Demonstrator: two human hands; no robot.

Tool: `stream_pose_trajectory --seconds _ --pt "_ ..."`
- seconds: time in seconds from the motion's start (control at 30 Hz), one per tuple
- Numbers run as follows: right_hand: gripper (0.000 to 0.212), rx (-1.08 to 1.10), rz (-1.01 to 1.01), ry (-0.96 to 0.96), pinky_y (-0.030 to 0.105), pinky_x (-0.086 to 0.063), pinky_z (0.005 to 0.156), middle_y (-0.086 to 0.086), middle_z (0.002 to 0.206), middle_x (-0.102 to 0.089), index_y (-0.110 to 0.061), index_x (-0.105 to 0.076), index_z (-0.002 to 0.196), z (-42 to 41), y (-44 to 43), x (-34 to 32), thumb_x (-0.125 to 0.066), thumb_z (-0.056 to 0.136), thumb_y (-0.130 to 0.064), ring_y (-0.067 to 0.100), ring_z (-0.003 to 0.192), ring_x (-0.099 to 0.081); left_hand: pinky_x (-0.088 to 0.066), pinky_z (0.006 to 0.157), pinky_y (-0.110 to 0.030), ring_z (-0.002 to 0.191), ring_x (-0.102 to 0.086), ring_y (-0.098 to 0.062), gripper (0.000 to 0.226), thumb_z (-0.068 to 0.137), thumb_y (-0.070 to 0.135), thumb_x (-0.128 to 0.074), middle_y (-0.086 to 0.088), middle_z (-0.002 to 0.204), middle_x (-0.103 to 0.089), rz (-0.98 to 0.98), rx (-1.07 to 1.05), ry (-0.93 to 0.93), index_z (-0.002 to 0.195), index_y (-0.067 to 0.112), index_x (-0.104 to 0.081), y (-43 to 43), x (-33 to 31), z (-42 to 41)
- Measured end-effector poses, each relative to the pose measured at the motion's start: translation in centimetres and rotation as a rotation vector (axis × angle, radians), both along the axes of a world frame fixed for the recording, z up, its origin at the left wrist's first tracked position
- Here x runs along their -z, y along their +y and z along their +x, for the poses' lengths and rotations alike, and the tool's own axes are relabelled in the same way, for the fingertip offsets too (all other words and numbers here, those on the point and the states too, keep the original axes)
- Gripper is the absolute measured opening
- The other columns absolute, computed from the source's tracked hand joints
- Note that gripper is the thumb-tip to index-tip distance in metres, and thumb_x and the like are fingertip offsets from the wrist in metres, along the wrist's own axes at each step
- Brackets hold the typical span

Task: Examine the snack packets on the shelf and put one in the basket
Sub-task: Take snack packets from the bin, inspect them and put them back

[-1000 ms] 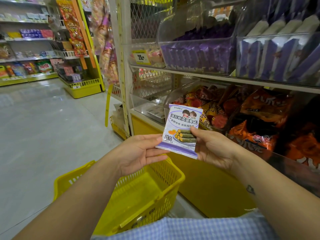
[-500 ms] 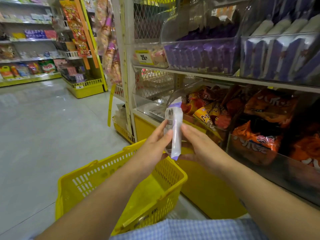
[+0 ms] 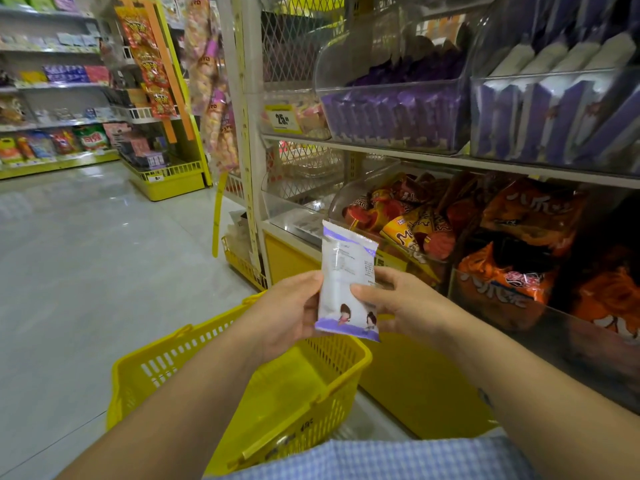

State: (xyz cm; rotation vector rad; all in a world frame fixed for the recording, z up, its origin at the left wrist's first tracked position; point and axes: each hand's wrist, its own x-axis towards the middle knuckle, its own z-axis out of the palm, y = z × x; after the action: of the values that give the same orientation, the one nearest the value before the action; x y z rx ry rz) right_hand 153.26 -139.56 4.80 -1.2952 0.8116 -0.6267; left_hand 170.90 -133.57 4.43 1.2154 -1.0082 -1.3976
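Observation:
A white and purple snack packet [image 3: 343, 271] stands upright in front of me, its printed back side facing me. My left hand [image 3: 287, 313] pinches its left edge and my right hand [image 3: 391, 303] grips its right edge, thumb on the face. A yellow plastic basket [image 3: 166, 368] hangs below my hands, and I see nothing inside it. On the shelf [image 3: 433, 157] to the right, clear bins hold purple packets [image 3: 391, 112] above and orange and red packets [image 3: 512, 220] below.
A white shelf post [image 3: 242, 116] with a yellow price tag [image 3: 281, 118] stands at the shelf's left end. Hanging snack strips [image 3: 149, 57] and far shelves [image 3: 52, 126] line the aisle. Grey tiled floor [image 3: 86, 254] spreads to the left.
Both hands have turned the packet over, from front side through edge-on to its back side. The basket has swung further into view under my arms.

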Motion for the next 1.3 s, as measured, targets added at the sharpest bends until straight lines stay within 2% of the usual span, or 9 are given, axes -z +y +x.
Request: stream_pose_trajectory --seconds 0.07,0.13,0.23,0.37,0.5,0.6,0.8,1.0,1.3 --pt "0.044 0.073 -0.095 0.017 0.028 -0.058 0.061 0.0 0.097 -0.071 -0.017 -0.052 0.12 0.2 0.1 -0.1 -0.072 0.082 -0.008 0.011 0.081 -0.071 -0.057 0.08 -0.038 0.101 -0.07 -0.022 0.027 0.103 0.022 -0.042 -0.001 0.11 -0.073 -0.073 -0.077 -0.05 0.124 0.025 -0.059 -0.2 0.0 0.0" --pt "0.045 0.104 -0.282 0.141 0.033 -0.06 0.071 0.0 0.103 -0.067 -0.017 -0.052 0.118 0.3 0.3 -0.1 -0.074 0.08 -0.007 0.012 0.088 -0.069 -0.057 0.081 -0.039 0.102 -0.07 -0.017 0.025 0.1 0.019 -0.049 0.005 0.109 -0.074 -0.114 -0.117 -0.06 0.117 0.034 -0.059 -0.2 -0.1 -0.1" --pt "0.051 0.114 -0.516 0.274 0.029 -0.054 0.085 -0.003 0.111 -0.065 -0.019 -0.051 0.121 0.8 0.8 0.0 -0.076 0.079 -0.01 0.008 0.098 -0.063 -0.056 0.088 -0.046 0.104 -0.068 -0.019 0.027 0.096 0.014 -0.056 -0.001 0.113 -0.071 -0.167 -0.127 -0.115 0.117 0.031 -0.058 -0.1 -0.1 -0.2" --pt "0.05 0.097 -0.653 0.208 0.017 -0.052 0.078 -0.01 0.11 -0.065 -0.024 -0.052 0.122 1.0 1.2 -0.4 -0.074 0.081 -0.008 0.003 0.099 -0.061 -0.058 0.081 -0.048 0.104 -0.068 -0.025 0.033 0.092 0.007 -0.059 -0.011 0.117 -0.068 -0.218 -0.153 -0.048 0.121 0.023 -0.058 -0.2 -0.1 0.5" --pt "0.052 0.092 -0.539 0.198 0.024 -0.056 0.079 -0.005 0.102 -0.071 -0.025 -0.054 0.12 0.0 0.5 -1.3 -0.078 0.077 -0.01 0.009 0.094 -0.067 -0.059 0.072 -0.046 0.106 -0.068 -0.029 0.042 0.08 0.013 -0.064 -0.011 0.12 -0.067 -0.251 -0.165 0.134 0.121 0.02 -0.057 -0.6 -0.2 2.0" --pt "0.031 0.132 -0.382 0.102 0.029 -0.058 0.077 0.012 0.097 -0.073 -0.009 -0.065 0.101 -0.6 0.1 -1.5 -0.079 0.074 -0.008 0.02 0.088 -0.07 -0.059 0.07 -0.045 0.108 -0.067 -0.03 0.046 0.078 0.015 -0.064 -0.012 0.119 -0.068 -0.252 -0.159 0.239 0.122 0.02 -0.055 -0.9 -0.3 3.4" --pt "0.022 0.168 -0.372 -0.071 0.02 -0.057 0.072 0.008 0.086 -0.075 -0.01 -0.067 0.09 -0.4 0.4 -1.7 -0.076 0.074 0.002 0.013 0.077 -0.07 -0.059 0.07 -0.047 0.107 -0.067 -0.028 0.047 0.082 0.018 -0.06 -0.009 0.118 -0.07 -0.257 -0.153 0.393 0.128 0.024 -0.053 -1.4 0.2 4.2" --pt "0.008 0.183 -0.238 -0.256 0.023 -0.059 0.074 0.009 0.078 -0.074 -0.004 -0.066 0.084 0.2 0.5 -1.6 -0.065 0.082 0.003 0.014 0.074 -0.069 -0.059 0.066 -0.042 0.102 -0.07 -0.025 0.05 0.081 0.025 -0.059 -0.008 0.116 -0.071 -0.213 -0.193 0.39 0.13 0.021 -0.052 -1.7 0.5 3.8" --pt "0.007 0.156 -0.249 -0.316 0.021 -0.057 0.067 0.008 0.073 -0.073 -0.007 -0.068 0.079 0.3 0.6 -1.3 -0.066 0.083 -0.001 0.011 0.066 -0.068 -0.059 0.064 -0.036 0.099 -0.071 -0.024 0.05 0.084 0.033 -0.058 -0.01 0.113 -0.072 -0.112 -0.239 0.317 0.131 0.019 -0.051 -1.6 0.8 2.9"
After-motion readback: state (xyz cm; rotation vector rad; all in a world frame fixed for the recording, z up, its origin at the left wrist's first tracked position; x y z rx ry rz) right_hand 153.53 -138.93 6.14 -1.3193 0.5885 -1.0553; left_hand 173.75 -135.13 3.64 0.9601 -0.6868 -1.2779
